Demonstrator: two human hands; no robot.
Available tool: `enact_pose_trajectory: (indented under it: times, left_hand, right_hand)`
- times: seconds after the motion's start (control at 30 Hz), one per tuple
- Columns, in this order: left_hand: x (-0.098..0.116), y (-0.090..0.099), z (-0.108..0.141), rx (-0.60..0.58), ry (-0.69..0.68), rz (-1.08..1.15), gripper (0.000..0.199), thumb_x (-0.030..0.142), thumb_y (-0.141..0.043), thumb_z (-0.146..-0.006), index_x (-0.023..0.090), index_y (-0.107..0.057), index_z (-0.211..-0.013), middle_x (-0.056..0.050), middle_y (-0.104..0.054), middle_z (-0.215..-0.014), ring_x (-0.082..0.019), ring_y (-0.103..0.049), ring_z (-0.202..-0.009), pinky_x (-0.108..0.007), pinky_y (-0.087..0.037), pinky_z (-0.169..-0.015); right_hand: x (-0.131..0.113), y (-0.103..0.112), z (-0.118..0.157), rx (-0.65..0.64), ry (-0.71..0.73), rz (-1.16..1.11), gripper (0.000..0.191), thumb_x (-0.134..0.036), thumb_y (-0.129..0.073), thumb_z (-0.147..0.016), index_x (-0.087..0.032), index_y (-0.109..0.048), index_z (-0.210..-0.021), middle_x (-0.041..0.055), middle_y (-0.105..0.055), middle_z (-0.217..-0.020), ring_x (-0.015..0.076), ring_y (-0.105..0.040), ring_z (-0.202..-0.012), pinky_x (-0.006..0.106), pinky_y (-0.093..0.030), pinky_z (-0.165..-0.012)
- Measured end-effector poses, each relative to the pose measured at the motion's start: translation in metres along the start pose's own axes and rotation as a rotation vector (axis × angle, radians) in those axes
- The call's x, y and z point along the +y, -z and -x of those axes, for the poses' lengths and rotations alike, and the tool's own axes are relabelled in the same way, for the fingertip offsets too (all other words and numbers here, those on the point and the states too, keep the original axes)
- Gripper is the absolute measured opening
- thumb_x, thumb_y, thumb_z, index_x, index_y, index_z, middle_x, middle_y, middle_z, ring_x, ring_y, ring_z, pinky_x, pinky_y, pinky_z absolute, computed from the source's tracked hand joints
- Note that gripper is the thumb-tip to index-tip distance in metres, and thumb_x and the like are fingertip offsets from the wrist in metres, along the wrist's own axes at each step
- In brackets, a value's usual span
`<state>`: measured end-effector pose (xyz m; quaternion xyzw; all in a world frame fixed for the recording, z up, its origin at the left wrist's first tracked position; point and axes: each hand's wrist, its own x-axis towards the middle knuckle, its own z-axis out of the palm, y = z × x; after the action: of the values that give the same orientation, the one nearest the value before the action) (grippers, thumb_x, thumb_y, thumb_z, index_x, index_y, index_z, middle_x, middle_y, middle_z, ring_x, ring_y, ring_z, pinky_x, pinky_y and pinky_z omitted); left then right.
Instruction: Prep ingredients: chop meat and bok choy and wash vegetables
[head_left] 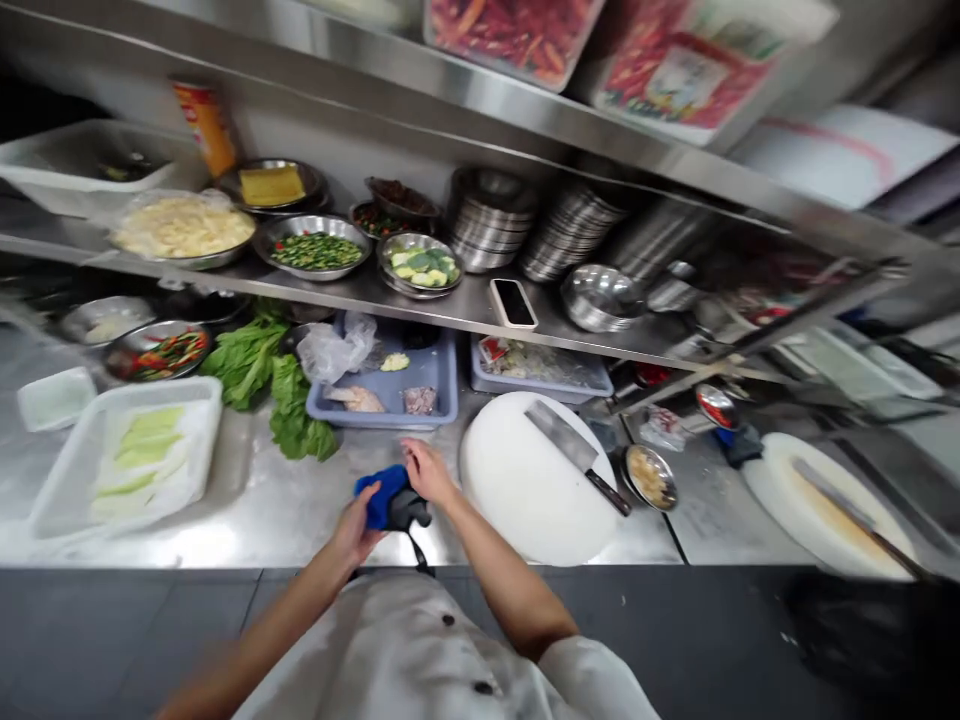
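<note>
Nearest is my white jacket (397, 650), and just past it my left hand (358, 528) grips a blue-and-grey glove (382, 497), held over the near part of the worktop (274, 515). My right hand (426, 470) is just beside it, fingers bent; I cannot tell whether they touch the glove. To my right a round white board (510, 500) lies on the worktop, a cleaver (559, 435) across it with its handle reaching past the edge, next to a bowl (670, 498) of pale pieces. To my left sits a white tray (214, 410) holding green slices (150, 435). Farther in, leafy greens (296, 405) lie against a blue tub (382, 420), which has two pieces of raw meat (418, 400) in it and a clear bag (337, 345) at its left corner. Beyond, a steel shelf (465, 310) carries a phone (513, 303), stacked steel bowls (491, 225) and a dish of chopped green vegetables (316, 250). Higher up, two boxes (517, 35) hold red chillies.
</note>
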<state>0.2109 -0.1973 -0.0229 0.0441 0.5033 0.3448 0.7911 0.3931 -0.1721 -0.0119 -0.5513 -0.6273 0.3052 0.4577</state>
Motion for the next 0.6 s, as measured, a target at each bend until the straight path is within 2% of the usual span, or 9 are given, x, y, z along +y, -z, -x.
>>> enact_pose_trajectory:
  times: [0.07, 0.13, 0.2, 0.27, 0.33, 0.4, 0.47, 0.53, 0.6]
  left_hand:
    - [0.024, 0.024, -0.009, -0.008, -0.049, -0.156, 0.035, 0.031, -0.077, -0.087, 0.019, -0.071, -0.119, -0.011, -0.081, -0.104, -0.028, -0.078, -0.092, -0.038, -0.063, -0.081]
    - [0.053, 0.041, -0.018, -0.193, -0.051, -0.319, 0.056, 0.033, -0.086, -0.077, 0.022, -0.069, -0.129, -0.014, -0.078, -0.123, -0.032, -0.075, -0.112, -0.043, -0.06, -0.091]
    - [0.078, 0.052, -0.024, -0.422, -0.036, -0.503, 0.074, 0.033, -0.093, -0.067, 0.027, -0.067, -0.136, -0.015, -0.071, -0.14, -0.035, -0.067, -0.131, -0.045, -0.056, -0.101]
    - [0.094, 0.059, -0.027, -0.51, -0.1, -0.685, 0.08, 0.039, -0.095, -0.062, 0.027, -0.067, -0.136, -0.017, -0.07, -0.142, -0.037, -0.064, -0.134, -0.046, -0.053, -0.104]
    - [0.096, 0.069, -0.028, -0.393, -0.256, -0.799, 0.075, 0.046, -0.092, -0.058, 0.023, -0.071, -0.126, -0.018, -0.075, -0.129, -0.037, -0.07, -0.121, -0.045, -0.053, -0.099]
    - [0.085, 0.088, -0.026, -0.189, -0.385, -0.813, 0.067, 0.05, -0.088, -0.053, 0.02, -0.072, -0.111, -0.016, -0.079, -0.11, -0.035, -0.075, -0.101, -0.043, -0.054, -0.09]
    - [0.066, 0.114, -0.022, -0.024, -0.423, -0.769, 0.06, 0.052, -0.082, -0.05, 0.02, -0.071, -0.1, -0.013, -0.078, -0.095, -0.031, -0.074, -0.088, -0.04, -0.054, -0.081]
    - [0.042, 0.146, -0.014, 0.094, -0.413, -0.694, 0.052, 0.051, -0.077, -0.049, 0.022, -0.069, -0.091, -0.009, -0.075, -0.083, -0.028, -0.071, -0.08, -0.038, -0.053, -0.074]
    - [0.016, 0.178, -0.003, 0.217, -0.388, -0.606, 0.042, 0.049, -0.075, -0.048, 0.024, -0.066, -0.081, -0.007, -0.07, -0.075, -0.029, -0.07, -0.076, -0.039, -0.051, -0.068]
  right_hand:
    - [-0.011, 0.048, -0.007, -0.005, 0.046, 0.257, 0.019, -0.014, -0.053, -0.087, -0.024, -0.066, -0.095, 0.0042, -0.072, -0.091, 0.0204, -0.068, -0.087, 0.032, -0.055, -0.089]
    - [-0.036, 0.115, -0.027, 0.063, 0.039, 0.477, 0.021, -0.013, -0.049, -0.091, -0.021, -0.067, -0.098, 0.003, -0.071, -0.087, 0.0178, -0.065, -0.079, 0.028, -0.053, -0.082]
    - [-0.068, 0.191, -0.058, 0.242, 0.019, 0.658, 0.025, -0.02, -0.044, -0.102, -0.016, -0.066, -0.112, 0.0066, -0.071, -0.095, 0.0178, -0.063, -0.084, 0.029, -0.05, -0.087]
    - [-0.099, 0.264, -0.096, 0.422, -0.003, 0.87, 0.031, -0.024, -0.041, -0.107, -0.01, -0.065, -0.122, 0.0135, -0.07, -0.106, 0.0212, -0.061, -0.094, 0.033, -0.047, -0.094]
    - [-0.122, 0.321, -0.129, 0.513, -0.063, 1.147, 0.033, -0.022, -0.044, -0.106, -0.006, -0.066, -0.125, 0.0221, -0.068, -0.121, 0.0272, -0.06, -0.11, 0.037, -0.044, -0.098]
    - [-0.137, 0.359, -0.152, 0.483, -0.236, 1.305, 0.04, -0.024, -0.047, -0.107, -0.001, -0.063, -0.135, 0.0296, -0.062, -0.134, 0.031, -0.06, -0.117, 0.038, -0.043, -0.096]
    - [-0.143, 0.379, -0.165, 0.261, -0.509, 1.342, 0.045, -0.024, -0.043, -0.11, 0.003, -0.061, -0.142, 0.0336, -0.061, -0.136, 0.0267, -0.063, -0.11, 0.037, -0.041, -0.089]
    - [-0.14, 0.395, -0.174, 0.116, -0.558, 1.328, 0.039, -0.015, -0.048, -0.107, 0.008, -0.071, -0.129, 0.0344, -0.068, -0.122, 0.0208, -0.066, -0.092, 0.037, -0.039, -0.08]
    - [-0.128, 0.415, -0.185, 0.056, -0.545, 1.36, 0.031, -0.007, -0.056, -0.102, 0.011, -0.075, -0.118, 0.0369, -0.071, -0.111, 0.016, -0.063, -0.074, 0.038, -0.037, -0.074]
